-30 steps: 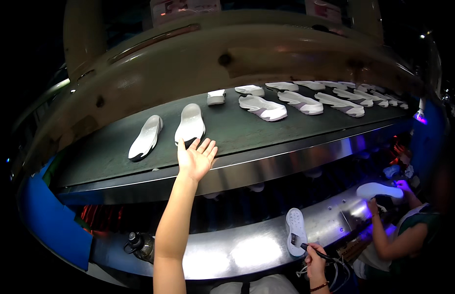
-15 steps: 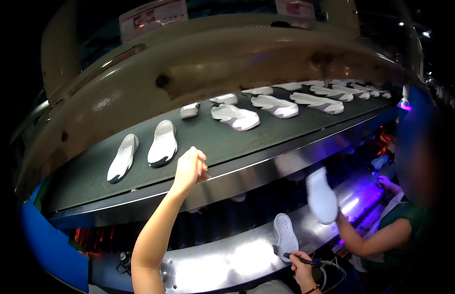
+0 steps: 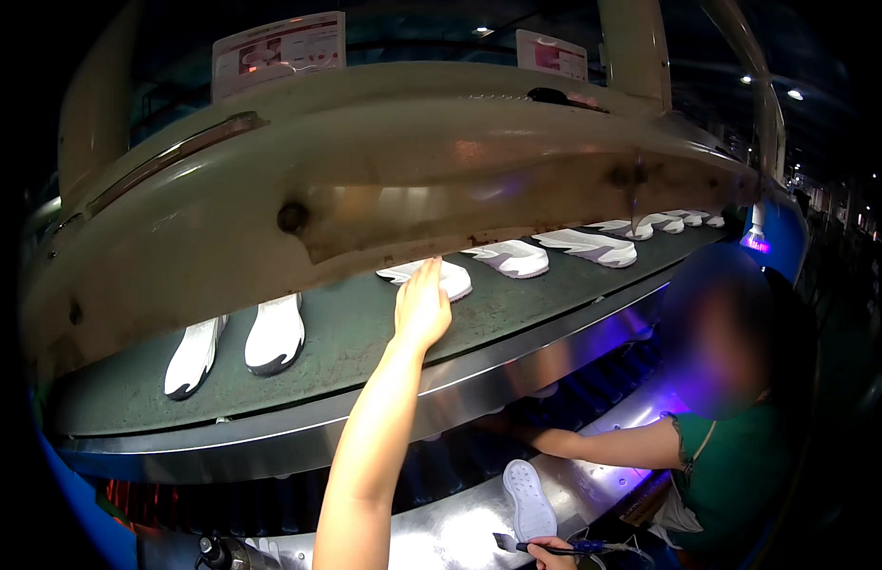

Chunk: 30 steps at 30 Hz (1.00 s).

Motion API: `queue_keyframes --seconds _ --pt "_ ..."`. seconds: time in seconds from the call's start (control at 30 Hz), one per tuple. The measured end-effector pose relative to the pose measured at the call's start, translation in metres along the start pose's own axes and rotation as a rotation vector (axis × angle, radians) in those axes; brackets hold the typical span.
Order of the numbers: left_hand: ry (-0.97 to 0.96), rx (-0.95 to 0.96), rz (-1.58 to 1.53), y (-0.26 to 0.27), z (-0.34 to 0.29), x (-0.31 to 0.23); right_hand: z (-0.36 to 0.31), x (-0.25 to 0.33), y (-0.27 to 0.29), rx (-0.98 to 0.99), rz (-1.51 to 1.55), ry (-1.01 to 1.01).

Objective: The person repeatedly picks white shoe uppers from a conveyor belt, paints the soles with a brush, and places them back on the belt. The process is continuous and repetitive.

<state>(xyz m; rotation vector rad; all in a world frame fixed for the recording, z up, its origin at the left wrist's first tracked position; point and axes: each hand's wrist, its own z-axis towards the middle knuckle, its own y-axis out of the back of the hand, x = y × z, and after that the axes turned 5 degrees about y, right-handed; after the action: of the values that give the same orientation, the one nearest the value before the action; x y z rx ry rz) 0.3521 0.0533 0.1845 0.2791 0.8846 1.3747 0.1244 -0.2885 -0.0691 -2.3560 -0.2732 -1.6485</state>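
Note:
My left hand (image 3: 423, 306) reaches over a white shoe sole (image 3: 457, 282) with a grey lower edge on the dark green belt (image 3: 355, 366). Its fingers are stretched out across the sole and hide part of it; whether they press on it I cannot tell. Low in the view, my right hand (image 3: 553, 554), cut off by the lower edge, grips a black-handled brush (image 3: 506, 542) with a thin tube or cord. The brush's bristles are beside a pale sole (image 3: 530, 503) with small round pits, lying on the shiny metal shelf (image 3: 441, 535).
A beige machine hood (image 3: 441, 204) overhangs the belt. Two white soles with black tips, one here (image 3: 275, 337), lie to the left, and several more (image 3: 588, 247) to the right. A co-worker in green (image 3: 740, 475) reaches in from the right. A dark bottle (image 3: 234, 553) stands at lower left.
My left hand has moved from the belt's edge up and right onto a sole, its fingers straightening. The co-worker's raised white sole is out of sight, their arm now stretched left. The view has shifted.

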Motion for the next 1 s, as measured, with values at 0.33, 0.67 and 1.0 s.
queue_keyframes --seconds 0.33,0.67,1.0 --pt "0.007 0.246 0.235 -0.002 0.0 0.006 0.04 0.019 -0.011 0.078 0.057 0.048" --pt "-0.155 0.096 0.172 0.063 -0.041 -0.014 0.046 0.016 0.013 0.027 0.119 0.07" --pt "0.764 -0.063 -1.836 0.099 -0.216 -0.04 0.062 0.039 0.007 -0.026 0.201 0.13"
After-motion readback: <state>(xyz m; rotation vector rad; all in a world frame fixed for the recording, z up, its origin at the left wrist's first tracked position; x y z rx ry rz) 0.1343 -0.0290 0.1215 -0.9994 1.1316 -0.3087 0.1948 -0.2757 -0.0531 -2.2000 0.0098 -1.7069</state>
